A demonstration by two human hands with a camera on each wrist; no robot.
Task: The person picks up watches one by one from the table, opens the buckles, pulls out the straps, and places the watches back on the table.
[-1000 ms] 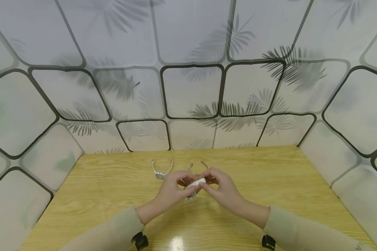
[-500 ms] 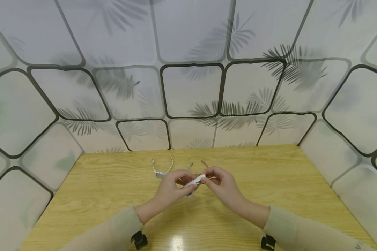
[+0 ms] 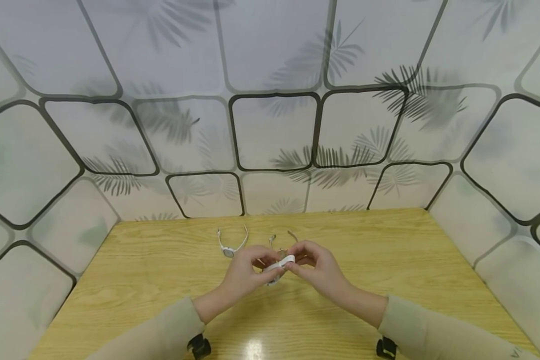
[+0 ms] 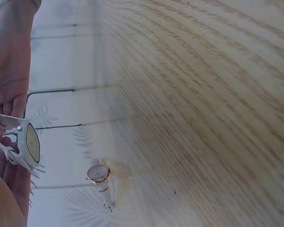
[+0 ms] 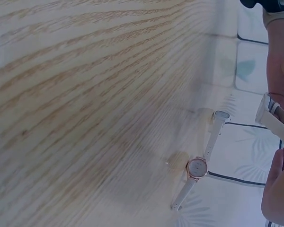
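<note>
Over the middle of the table both hands hold a white wristwatch [image 3: 288, 260], its strap looped between them. My left hand [image 3: 244, 272] grips it from the left, with the watch face hanging below the fingers. My right hand [image 3: 318, 268] pinches the strap end from the right between thumb and fingers. In the left wrist view the pale face of the held watch [image 4: 32, 144] points toward the table. The right wrist view catches the held watch [image 5: 276, 120] edge-on, its strap running down to the right fingertips.
A second white watch [image 3: 228, 252] lies on the wooden table [image 3: 162, 280], left of the hands, its strap spread. Just behind the hands is a rose-gold watch [image 5: 197, 168] with a pale strap, partly covered in the head view. Patterned cloth walls [image 3: 274, 130] enclose the table's back and sides.
The strap end in the right fingers tipped up half a second ago and has come back down. The hands shifted only slightly; the two watches on the table have stayed put.
</note>
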